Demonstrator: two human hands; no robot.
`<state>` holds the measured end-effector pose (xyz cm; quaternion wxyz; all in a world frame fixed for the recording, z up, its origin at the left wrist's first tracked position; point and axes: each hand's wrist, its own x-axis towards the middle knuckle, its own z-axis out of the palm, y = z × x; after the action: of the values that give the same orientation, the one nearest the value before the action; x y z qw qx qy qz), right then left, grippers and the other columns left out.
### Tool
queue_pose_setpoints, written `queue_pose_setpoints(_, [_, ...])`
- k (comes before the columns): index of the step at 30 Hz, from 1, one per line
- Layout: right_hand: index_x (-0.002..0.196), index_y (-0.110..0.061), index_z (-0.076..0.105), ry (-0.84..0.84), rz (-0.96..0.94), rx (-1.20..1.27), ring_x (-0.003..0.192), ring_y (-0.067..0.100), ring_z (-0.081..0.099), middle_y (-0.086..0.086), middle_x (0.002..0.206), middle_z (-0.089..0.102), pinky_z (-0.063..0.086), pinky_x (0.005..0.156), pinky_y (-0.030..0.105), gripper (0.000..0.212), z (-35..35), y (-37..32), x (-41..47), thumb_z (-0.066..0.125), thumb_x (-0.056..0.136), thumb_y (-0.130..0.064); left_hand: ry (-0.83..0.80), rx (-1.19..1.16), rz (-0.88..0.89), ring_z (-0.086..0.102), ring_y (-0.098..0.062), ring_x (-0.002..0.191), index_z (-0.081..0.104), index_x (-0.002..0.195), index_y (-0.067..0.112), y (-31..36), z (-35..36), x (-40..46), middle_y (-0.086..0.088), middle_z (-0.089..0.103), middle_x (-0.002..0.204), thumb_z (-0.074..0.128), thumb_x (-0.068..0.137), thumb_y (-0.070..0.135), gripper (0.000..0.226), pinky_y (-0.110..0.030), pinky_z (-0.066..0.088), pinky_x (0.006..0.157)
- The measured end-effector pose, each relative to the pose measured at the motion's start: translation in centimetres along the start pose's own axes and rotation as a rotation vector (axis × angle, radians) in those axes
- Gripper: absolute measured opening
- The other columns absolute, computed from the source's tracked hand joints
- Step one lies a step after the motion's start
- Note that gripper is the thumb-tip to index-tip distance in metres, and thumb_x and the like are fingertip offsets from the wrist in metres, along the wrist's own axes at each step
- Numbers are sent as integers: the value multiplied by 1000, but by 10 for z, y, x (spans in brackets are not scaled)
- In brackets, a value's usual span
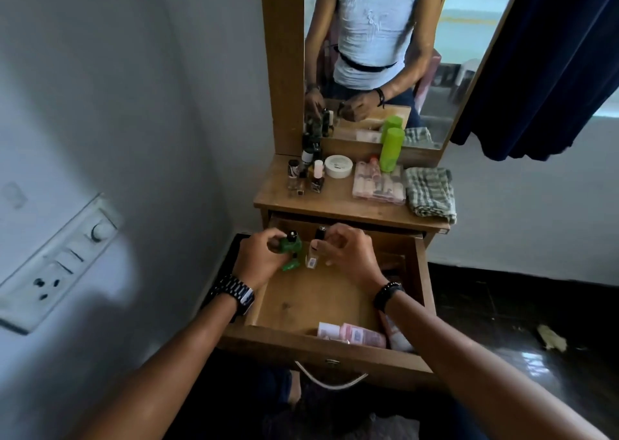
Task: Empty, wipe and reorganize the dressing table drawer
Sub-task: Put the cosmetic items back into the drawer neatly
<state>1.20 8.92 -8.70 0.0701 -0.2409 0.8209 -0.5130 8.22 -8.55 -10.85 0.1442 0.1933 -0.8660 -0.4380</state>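
Two bottles [303, 252] over open drawer [321, 299]

Your right forearm hides the drawer's [422, 272] near right corner, the small bottles' [306, 175] labels are too blurred to read, and the mirror [469, 81] runs off the top edge.

The drawer [338, 302] stands pulled out below the desk [335, 201]. Both hands reach into its far end: the left hand [259, 260] grips a small bottle [290, 244], the right hand [348, 255] just beside it pinches another bottle [315, 250]. Flat packets [351, 334] lie against the drawer's near wall. On the desk, small bottles [306, 178] cluster at the left, a round tub [338, 166] sits right of them, then a wrapped pack [378, 186] (a tall bottle [391, 150] behind it), and a folded cloth [430, 191] at the right edge. The mirror [378, 54] rises behind.
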Motion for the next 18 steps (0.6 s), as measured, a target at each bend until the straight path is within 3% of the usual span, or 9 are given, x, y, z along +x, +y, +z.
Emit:
queue_pose_setpoints(3, [74,-17,62,-30,55,-4,66,19,65,0,77,67,57,59,34,15,15,12,-4,72,81,-25,27,70,-95,65,-23,88,66,98,12,-3,11,6,-9,69,94,80,68,17,33,-35,54,76])
queue_pose_setpoints(7, [73,-21,59,-14,125,-43,63,5,55,-10,72,59,44,53,10,15,32,17,3,71,82,-23,130,240,-97,57,-26,96,68,97,17,-1,21,17,-7,59,102,78,68,29,33,-41,52,82])
queue_pose_setpoints(12, [80,-18,59,-2,188,-33,69,8,57,-3,81,61,41,56,13,10,47,18,15,67,85,-19,204,343,-211,44,-27,102,69,99,21,1,22,28,-6,46,107,75,70,41,36,-42,47,88])
queue_pose_setpoints(15, [88,-17,61,7,201,-44,66,-3,51,-8,81,57,38,49,4,4,53,16,23,65,87,-16,204,310,-256,46,-27,102,69,97,21,1,22,33,-6,48,107,74,71,41,33,-42,49,85])
queue_pose_setpoints(18, [101,-12,63,26,221,-34,67,-6,50,-8,85,57,37,48,-2,13,61,17,28,64,87,-13,207,285,-276,49,-28,101,69,96,21,0,25,36,-6,49,107,74,71,41,33,-43,50,85])
